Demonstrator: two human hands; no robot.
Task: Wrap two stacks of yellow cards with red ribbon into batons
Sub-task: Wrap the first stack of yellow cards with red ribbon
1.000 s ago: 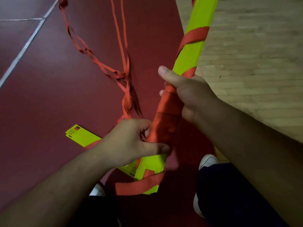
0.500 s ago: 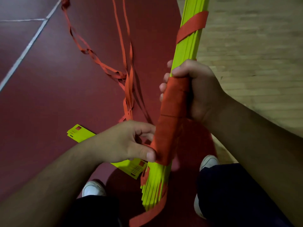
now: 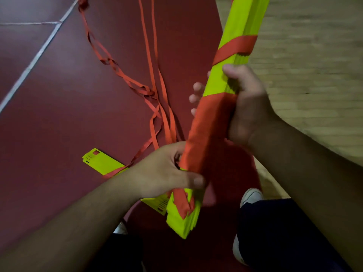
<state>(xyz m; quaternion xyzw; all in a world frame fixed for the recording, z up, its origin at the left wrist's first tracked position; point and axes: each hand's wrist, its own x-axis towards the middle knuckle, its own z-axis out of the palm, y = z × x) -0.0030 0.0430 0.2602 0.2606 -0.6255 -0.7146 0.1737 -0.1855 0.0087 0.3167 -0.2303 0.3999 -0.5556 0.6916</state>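
The left hand [image 3: 165, 173] gripped the bottom and the right hand [image 3: 245, 107] the middle of the card stack [image 3: 216, 83], held above the floor [image 3: 49, 114] and just turned, so the ribbon [image 3: 204, 134] covered more.

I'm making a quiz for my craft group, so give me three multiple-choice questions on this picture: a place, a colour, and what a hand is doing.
1. Where does the second stack of yellow cards lie?
A. on the dark red floor
B. on the wooden floor
C. on a chair

2. What colour is the ribbon wound on the held stack?
A. blue
B. red
C. white

3. What is the right hand doing?
A. hanging idle
B. pointing
C. gripping the held stack

Answers: 1 A, it lies on red floor beside the left hand; 2 B, red bands cover its middle; 3 C, fingers curl round it.
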